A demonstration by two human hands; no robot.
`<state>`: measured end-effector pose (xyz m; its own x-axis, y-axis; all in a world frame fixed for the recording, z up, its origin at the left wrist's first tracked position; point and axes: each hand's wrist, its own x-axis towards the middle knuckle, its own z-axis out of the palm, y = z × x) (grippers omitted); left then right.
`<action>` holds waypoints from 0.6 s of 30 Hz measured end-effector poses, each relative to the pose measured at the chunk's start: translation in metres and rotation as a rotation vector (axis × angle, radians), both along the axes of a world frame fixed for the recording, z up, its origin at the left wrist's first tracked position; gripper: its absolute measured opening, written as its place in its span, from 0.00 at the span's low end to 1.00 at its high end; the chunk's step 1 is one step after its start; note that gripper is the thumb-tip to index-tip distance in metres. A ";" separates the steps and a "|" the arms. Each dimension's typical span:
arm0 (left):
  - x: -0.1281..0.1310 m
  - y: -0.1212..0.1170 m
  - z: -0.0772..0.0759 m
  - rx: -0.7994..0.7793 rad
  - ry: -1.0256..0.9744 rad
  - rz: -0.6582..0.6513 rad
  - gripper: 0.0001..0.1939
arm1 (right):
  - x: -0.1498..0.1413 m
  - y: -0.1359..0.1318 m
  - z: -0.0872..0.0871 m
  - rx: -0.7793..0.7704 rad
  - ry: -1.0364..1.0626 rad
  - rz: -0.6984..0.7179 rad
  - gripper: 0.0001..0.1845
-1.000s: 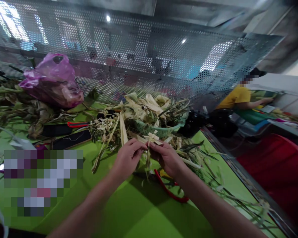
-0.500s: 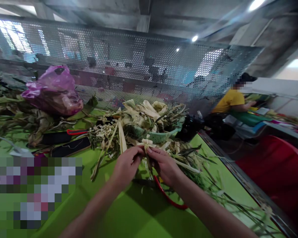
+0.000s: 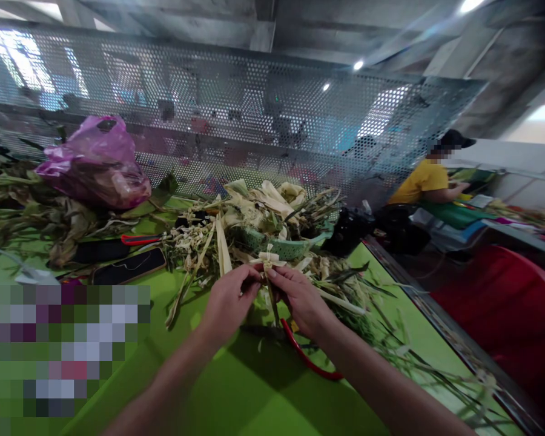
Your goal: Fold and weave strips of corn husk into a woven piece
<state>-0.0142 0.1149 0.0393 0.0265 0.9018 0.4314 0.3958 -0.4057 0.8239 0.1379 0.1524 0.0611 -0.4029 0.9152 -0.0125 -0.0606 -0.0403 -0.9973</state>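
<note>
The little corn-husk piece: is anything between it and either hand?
Nothing visible: the left hand and right hand both pinch the corn-husk piece; the red-handled scissors lie below, on the table.

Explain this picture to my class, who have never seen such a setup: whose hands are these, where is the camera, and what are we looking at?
There is no robot here: one person works bare-handed, and a camera worn on their head looks forward and down. Their left hand and right hand pinch a small piece of pale strips between them. On the green table lie red-handled scissors, a green basket heaped with dry leaves, a purple bag and a dark, flat object. A person in yellow sits beyond, on the right. The lower left is blurred into squares.
</note>
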 end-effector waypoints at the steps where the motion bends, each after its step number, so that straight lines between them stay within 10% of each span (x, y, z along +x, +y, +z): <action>1: 0.000 0.000 0.000 -0.001 0.015 0.005 0.04 | 0.000 0.000 0.000 0.006 -0.004 -0.023 0.19; 18: 0.000 0.003 -0.003 -0.141 -0.075 0.114 0.03 | -0.003 -0.001 -0.004 0.029 0.039 0.018 0.10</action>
<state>-0.0140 0.1180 0.0360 -0.1069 0.9488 0.2972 0.3681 -0.2399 0.8983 0.1351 0.1510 0.0566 -0.4187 0.9076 0.0299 -0.0986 -0.0127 -0.9950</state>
